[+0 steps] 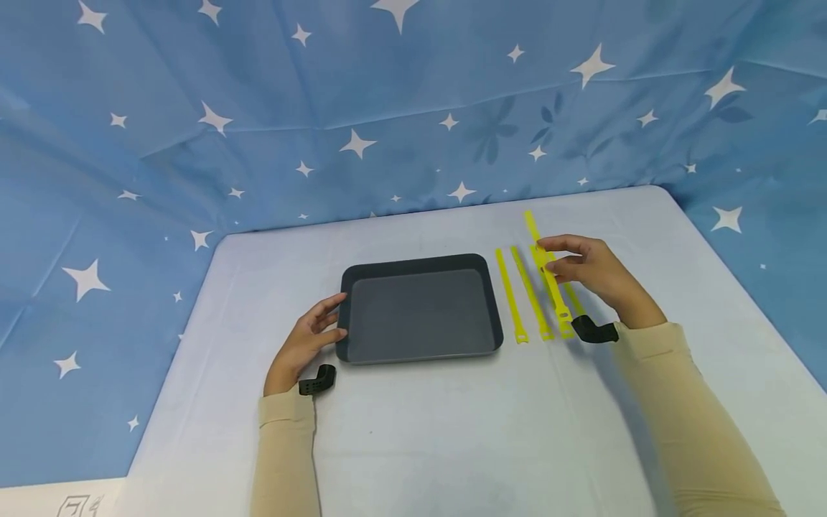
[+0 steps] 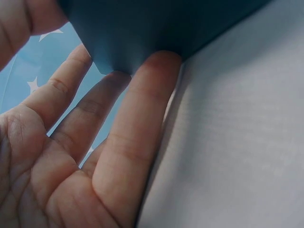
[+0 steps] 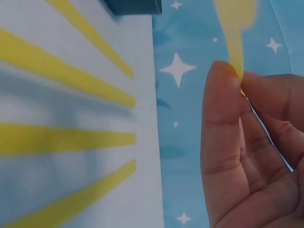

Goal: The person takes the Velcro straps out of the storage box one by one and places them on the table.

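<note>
A dark grey rectangular tray (image 1: 423, 319) lies flat on the white table. My left hand (image 1: 305, 343) is at its left side, its fairly straight fingers (image 2: 142, 102) touching the outer wall in the left wrist view. To the right of the tray, my right hand (image 1: 596, 271) pinches a yellow cable strap (image 1: 554, 291) with a slotted head between thumb and fingertips. In the right wrist view this strap (image 3: 232, 40) is blurred. Several like it, such as one flat yellow strap (image 1: 512, 296), lie side by side beneath and beside the held one.
The white table (image 1: 413, 431) ends at a blue curtain (image 1: 271, 93) with white stars behind it. A black wrist camera (image 1: 316, 380) sits at the left wrist, and another black wrist camera (image 1: 594, 330) hangs over the lower ends of the straps.
</note>
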The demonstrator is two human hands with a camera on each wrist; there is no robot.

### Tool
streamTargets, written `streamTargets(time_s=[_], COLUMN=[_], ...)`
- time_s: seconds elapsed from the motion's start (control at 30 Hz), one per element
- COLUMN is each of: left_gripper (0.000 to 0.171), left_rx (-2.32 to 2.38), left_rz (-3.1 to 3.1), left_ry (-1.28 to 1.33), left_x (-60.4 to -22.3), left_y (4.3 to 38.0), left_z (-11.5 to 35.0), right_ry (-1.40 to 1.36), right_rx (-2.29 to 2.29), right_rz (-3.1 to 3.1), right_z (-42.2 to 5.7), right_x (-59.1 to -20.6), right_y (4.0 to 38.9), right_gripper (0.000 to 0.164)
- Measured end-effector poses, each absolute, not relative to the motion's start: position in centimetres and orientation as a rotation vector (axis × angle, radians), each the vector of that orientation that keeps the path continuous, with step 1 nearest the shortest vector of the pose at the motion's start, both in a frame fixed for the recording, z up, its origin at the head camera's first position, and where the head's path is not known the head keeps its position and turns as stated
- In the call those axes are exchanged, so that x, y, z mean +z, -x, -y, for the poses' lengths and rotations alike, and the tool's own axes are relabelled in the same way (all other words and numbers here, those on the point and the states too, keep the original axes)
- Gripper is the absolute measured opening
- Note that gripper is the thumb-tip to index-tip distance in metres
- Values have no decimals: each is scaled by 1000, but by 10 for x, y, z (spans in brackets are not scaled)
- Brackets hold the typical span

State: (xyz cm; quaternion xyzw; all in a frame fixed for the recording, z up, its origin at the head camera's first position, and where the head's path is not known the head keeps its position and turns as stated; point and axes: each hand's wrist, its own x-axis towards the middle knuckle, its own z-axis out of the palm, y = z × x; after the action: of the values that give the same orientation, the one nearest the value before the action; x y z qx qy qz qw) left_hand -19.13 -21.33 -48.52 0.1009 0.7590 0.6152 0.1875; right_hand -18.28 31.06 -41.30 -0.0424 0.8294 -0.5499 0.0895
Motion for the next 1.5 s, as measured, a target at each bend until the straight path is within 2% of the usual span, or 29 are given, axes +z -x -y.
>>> streamTargets(time_s=[0.97,1.27,1.5], left_gripper=[74,73,74], left_rx=[1745,1754,1755], left_rz=[-2151,-2150,-2143], left_ry=[-299,-292,-293], left_x=[-486,-485,-486], left_y=[191,190,190], left_z=[212,211,211], right_ry=[-62,-221,-235], right_rx=[-1609,-1500,-1447], right_rz=[-2549,-2516,-2510], right_z=[-372,-378,-381], right_x=[-439,-446,-452], right_y=[178,182,184], right_gripper=[54,56,55])
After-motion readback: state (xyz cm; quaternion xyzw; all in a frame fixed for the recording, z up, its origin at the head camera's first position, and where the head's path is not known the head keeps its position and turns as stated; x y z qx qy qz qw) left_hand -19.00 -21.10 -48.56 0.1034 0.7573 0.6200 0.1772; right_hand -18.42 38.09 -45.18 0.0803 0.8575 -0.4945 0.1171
